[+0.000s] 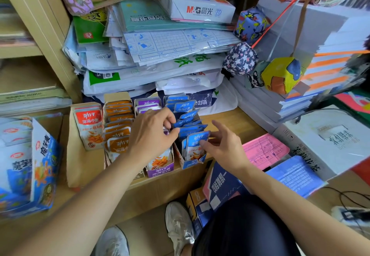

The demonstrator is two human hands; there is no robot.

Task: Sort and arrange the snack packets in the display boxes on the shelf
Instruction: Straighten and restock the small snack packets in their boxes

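Observation:
Four narrow display boxes stand side by side on the wooden shelf [236, 121]: red packets [89, 124] at the left, then orange packets [118, 129], purple packets [148, 104] and blue packets [186, 115] at the right. My left hand [152, 133] lies over the purple box, its fingertips pinching among the blue packets in the middle of their row. My right hand [222, 145] is at the front of the blue box [190, 163], thumb and finger on the front blue packet [197, 143], other fingers spread.
A tall pile of bagged paper and stationery [152, 55] rises right behind the boxes. A large blue snack carton [28, 163] stands at the left. Pink and blue packs [266, 151] and a white box [328, 139] lie to the right. My shoes [180, 227] are below the shelf edge.

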